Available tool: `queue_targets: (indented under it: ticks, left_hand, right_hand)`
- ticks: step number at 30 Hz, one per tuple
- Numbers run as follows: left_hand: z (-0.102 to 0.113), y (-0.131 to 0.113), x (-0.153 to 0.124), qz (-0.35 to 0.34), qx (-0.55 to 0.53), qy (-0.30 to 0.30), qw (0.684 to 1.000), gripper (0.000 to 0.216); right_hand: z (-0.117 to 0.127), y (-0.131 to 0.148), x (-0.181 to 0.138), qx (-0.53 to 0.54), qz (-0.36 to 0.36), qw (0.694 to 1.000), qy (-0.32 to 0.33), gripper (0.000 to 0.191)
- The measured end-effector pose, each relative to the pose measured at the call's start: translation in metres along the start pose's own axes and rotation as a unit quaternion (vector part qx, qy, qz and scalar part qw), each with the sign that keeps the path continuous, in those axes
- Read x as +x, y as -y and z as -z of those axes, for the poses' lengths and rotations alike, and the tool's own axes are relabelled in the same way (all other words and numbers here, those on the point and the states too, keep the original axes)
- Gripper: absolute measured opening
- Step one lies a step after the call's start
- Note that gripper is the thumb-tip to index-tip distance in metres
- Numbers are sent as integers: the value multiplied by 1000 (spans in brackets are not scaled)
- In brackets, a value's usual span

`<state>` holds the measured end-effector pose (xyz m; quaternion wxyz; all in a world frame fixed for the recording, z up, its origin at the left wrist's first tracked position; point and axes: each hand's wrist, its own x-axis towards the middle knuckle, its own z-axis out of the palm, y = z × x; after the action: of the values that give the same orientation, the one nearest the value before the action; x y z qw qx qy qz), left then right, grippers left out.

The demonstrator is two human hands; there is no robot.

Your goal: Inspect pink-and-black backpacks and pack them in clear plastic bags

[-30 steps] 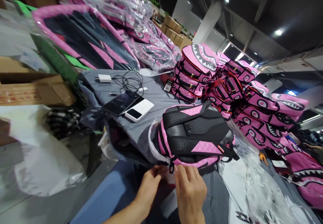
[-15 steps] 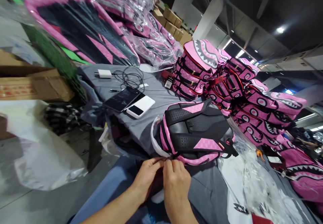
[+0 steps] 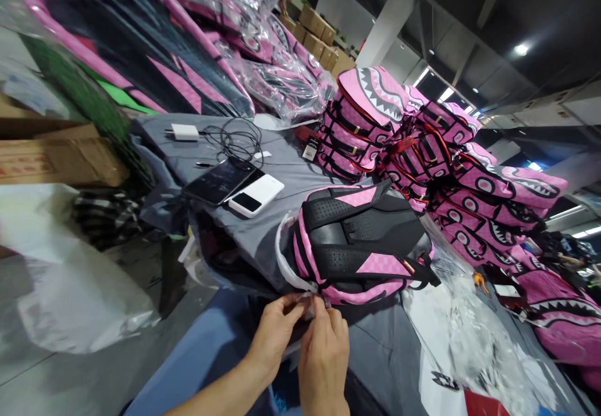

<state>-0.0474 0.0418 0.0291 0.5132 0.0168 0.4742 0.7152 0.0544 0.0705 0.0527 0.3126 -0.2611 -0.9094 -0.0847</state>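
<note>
From the head view, we see shark-print pink backpacks stacked behind, a white rectangular device at left. Our padded pink-and-black backpack lies straps-up on grey cloth; at its near edge, our left hand and right hand pinch crinkled clear plastic.

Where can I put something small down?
Gray cloth lies bare between the white gadget, the near backpack and the pink bag pile; also, maybe sloping, between the right hand and the white sheet. It's crowded around the tablet, charger and crumpled plastic.
</note>
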Motion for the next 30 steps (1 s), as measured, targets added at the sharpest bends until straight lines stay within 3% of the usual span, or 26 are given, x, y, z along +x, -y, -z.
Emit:
queue_targets:
  ticks: [4,7,11,14,21,25,28,30]
  left_hand:
    - [-4,2,8,-15,32,-17,999,46]
    - [-4,1,12,-37,59,-36,997,43]
    - [-2,-3,8,-70,104,-57,990,40]
    - [0,-11,0,-75,147,-41,985,38]
    - [1,-34,-2,-46,197,24,979,35]
    - [-4,-49,-11,-25,211,57,976,33]
    - [-1,-55,-24,-34,224,91,970,32]
    - [5,-53,-29,-42,205,69,975,36]
  right_hand:
    - [2,-2,3,33,-10,995,-90,22]
    - [-7,-5,10,-1,-47,990,-135,12]
    - [-24,-7,17,-54,-59,985,-154,19]
    - [-27,-8,16,-79,-40,986,-142,23]
    - [-17,0,11,-97,0,995,-40,25]
    - [-15,5,15,-73,-4,996,-42,41]
    - [-16,1,16,-60,-13,996,-62,41]
    - [-16,-2,15,-42,-21,996,-72,38]
